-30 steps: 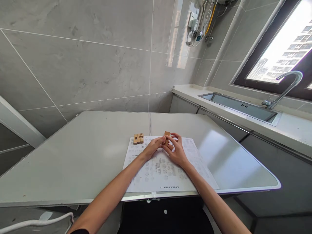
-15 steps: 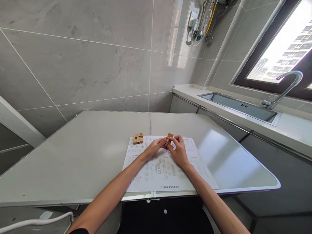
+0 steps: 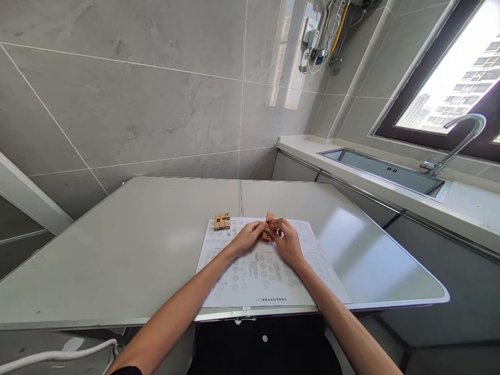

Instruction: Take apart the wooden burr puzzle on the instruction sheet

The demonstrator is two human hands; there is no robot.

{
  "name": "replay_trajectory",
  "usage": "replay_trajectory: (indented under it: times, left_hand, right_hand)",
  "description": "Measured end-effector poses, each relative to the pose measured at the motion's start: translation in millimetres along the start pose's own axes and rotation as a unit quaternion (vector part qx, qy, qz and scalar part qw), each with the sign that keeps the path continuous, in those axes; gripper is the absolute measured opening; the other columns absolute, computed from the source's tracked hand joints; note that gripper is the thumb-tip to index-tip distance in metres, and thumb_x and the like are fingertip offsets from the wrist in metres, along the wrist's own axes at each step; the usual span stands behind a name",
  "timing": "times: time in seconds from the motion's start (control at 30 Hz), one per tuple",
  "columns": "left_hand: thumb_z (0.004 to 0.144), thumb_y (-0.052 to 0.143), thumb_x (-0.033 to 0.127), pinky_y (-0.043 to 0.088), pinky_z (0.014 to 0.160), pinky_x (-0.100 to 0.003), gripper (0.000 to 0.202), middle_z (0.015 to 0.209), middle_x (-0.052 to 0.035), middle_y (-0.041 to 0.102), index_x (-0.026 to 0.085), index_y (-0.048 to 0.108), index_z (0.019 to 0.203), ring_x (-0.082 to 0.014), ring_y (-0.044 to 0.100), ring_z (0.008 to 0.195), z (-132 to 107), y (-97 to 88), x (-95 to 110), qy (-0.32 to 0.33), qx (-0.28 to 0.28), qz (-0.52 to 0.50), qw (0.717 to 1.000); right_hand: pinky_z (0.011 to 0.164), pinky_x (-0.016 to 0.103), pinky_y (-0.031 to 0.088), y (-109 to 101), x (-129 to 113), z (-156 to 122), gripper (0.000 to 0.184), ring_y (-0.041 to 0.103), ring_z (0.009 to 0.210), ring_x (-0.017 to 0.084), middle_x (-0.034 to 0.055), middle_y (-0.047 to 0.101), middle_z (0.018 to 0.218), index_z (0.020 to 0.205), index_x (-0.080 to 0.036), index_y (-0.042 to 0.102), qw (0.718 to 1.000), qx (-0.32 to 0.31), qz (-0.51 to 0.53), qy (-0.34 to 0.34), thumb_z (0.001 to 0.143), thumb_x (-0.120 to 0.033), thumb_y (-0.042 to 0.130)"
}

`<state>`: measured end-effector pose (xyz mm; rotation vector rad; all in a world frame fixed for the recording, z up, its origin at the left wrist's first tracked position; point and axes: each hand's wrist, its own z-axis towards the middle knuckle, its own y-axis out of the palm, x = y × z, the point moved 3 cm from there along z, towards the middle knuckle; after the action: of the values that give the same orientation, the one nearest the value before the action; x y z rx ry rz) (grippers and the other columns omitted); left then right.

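Both hands meet over a printed sheet of diagrams (image 3: 269, 271) on the grey table (image 3: 128, 250). My left hand (image 3: 247, 238) and my right hand (image 3: 288, 244) pinch a small cluster of interlocked wooden blocks (image 3: 271, 225) between their fingertips, just above the paper. A second group of wooden blocks (image 3: 221, 221) lies on the table at the sheet's far left corner, apart from both hands.
A tiled wall stands behind the table. To the right runs a counter with a steel sink (image 3: 385, 169) and a curved tap (image 3: 457, 141) under a window. A white cable (image 3: 58, 357) hangs below the table's near left edge.
The wooden blocks have turned in my fingers, and my right hand's fingers have closed in over them. Both hands stay at the same spot above the sheet.
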<state>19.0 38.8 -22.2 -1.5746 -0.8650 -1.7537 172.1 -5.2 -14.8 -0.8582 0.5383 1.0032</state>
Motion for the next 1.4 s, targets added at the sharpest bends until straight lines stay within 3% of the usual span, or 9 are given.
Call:
replay_trajectory:
  times: [0.2, 0.37, 0.47, 0.57, 0.73, 0.87, 1.0, 1.17, 1.4]
  left_hand:
    - [0.091, 0.066, 0.064, 0.059, 0.090, -0.039, 0.054, 0.106, -0.0094, 0.077, 0.015, 0.072, 0.113, -0.0232, 0.075, 0.089, -0.2, -1.8, 0.4, -0.021, 0.007, -0.012, 1.000]
    - [0.095, 0.060, 0.063, 0.061, 0.081, -0.037, 0.051, 0.096, -0.0087, 0.077, 0.016, 0.070, 0.111, -0.0212, 0.077, 0.078, -2.0, -4.0, 2.0, 0.000, 0.043, 0.073, 0.996]
    - [0.097, 0.059, 0.062, 0.062, 0.076, -0.035, 0.049, 0.085, -0.0079, 0.076, 0.015, 0.069, 0.103, -0.0215, 0.076, 0.077, -2.2, -3.5, 1.4, 0.010, 0.056, 0.084, 0.995]
    - [0.097, 0.057, 0.062, 0.061, 0.069, -0.033, 0.047, 0.088, -0.0078, 0.076, 0.017, 0.066, 0.101, -0.0187, 0.074, 0.070, -2.3, -4.4, 2.2, 0.015, 0.085, 0.092, 0.992]
    - [0.104, 0.047, 0.051, 0.054, 0.067, -0.031, 0.036, 0.087, -0.0041, 0.077, 0.021, 0.066, 0.104, -0.0176, 0.069, 0.068, -6.4, -7.7, 11.7, 0.064, 0.155, 0.268, 0.949]
    - [0.104, 0.047, 0.041, 0.050, 0.073, -0.032, 0.027, 0.092, -0.0021, 0.077, 0.024, 0.068, 0.103, -0.0212, 0.070, 0.083, -9.8, -5.3, 15.9, 0.097, 0.134, 0.399, 0.902]
    - [0.104, 0.049, 0.036, 0.051, 0.084, -0.036, 0.024, 0.101, -0.0038, 0.076, 0.024, 0.069, 0.103, -0.0228, 0.067, 0.092, -11.8, -2.7, 16.8, 0.158, 0.074, 0.471, 0.865]
    - [0.107, 0.047, 0.033, 0.049, 0.091, -0.041, 0.026, 0.098, -0.0062, 0.074, 0.022, 0.071, 0.104, -0.0237, 0.063, 0.093, -13.6, -1.8, 16.6, 0.225, -0.012, 0.552, 0.803]
    - [0.105, 0.054, 0.034, 0.049, 0.095, -0.040, 0.022, 0.099, -0.0048, 0.067, 0.025, 0.074, 0.105, -0.0215, 0.061, 0.096, -13.0, -6.1, 16.0, 0.235, -0.028, 0.533, 0.812]
  right_hand:
    - [0.072, 0.036, 0.053, -1.1, -1.3, 0.3, 0.026, 0.065, 0.085, 0.022, 0.0063, 0.071, 0.100, 0.091, -0.025, 0.073, 0.999, -0.005, 0.040, 0.010, 0.097, -0.048, 0.065]
    - [0.074, 0.037, 0.054, 0.2, 0.6, -1.2, 0.024, 0.068, 0.086, 0.023, 0.0066, 0.073, 0.101, 0.094, -0.025, 0.074, 0.999, -0.007, 0.052, 0.016, 0.097, -0.047, 0.066]
    - [0.075, 0.037, 0.054, -0.3, 2.3, -1.8, 0.025, 0.068, 0.086, 0.023, 0.0068, 0.074, 0.101, 0.096, -0.024, 0.074, 0.997, 0.010, 0.059, 0.047, 0.096, -0.048, 0.066]
    - [0.076, 0.036, 0.054, -2.8, 4.2, -0.6, 0.028, 0.068, 0.087, 0.023, 0.0080, 0.073, 0.108, 0.099, -0.022, 0.070, 0.993, 0.034, 0.068, 0.091, 0.097, -0.050, 0.064]
    - [0.074, 0.034, 0.051, -7.0, 16.2, 0.1, 0.037, 0.066, 0.079, 0.022, 0.0063, 0.073, 0.094, 0.102, -0.021, 0.066, 0.981, 0.084, 0.028, 0.174, 0.098, -0.056, 0.056]
    - [0.070, 0.034, 0.047, -4.1, 29.0, -1.1, 0.047, 0.065, 0.072, 0.023, 0.0051, 0.073, 0.079, 0.095, -0.022, 0.068, 0.980, 0.051, -0.024, 0.191, 0.101, -0.061, 0.044]
    - [0.074, 0.035, 0.046, -4.3, 37.0, -3.0, 0.047, 0.069, 0.079, 0.026, 0.0070, 0.076, 0.084, 0.100, -0.022, 0.068, 0.975, 0.046, -0.080, 0.200, 0.103, -0.059, 0.039]
    - [0.076, 0.035, 0.044, -6.7, 40.4, -4.4, 0.044, 0.068, 0.086, 0.027, 0.0088, 0.077, 0.094, 0.095, -0.022, 0.069, 0.967, 0.053, -0.144, 0.203, 0.104, -0.051, 0.037]
    - [0.078, 0.035, 0.043, -3.6, 43.5, -5.7, 0.036, 0.066, 0.094, 0.027, 0.0092, 0.076, 0.104, 0.099, -0.022, 0.072, 0.960, 0.021, -0.201, 0.196, 0.103, -0.044, 0.043]
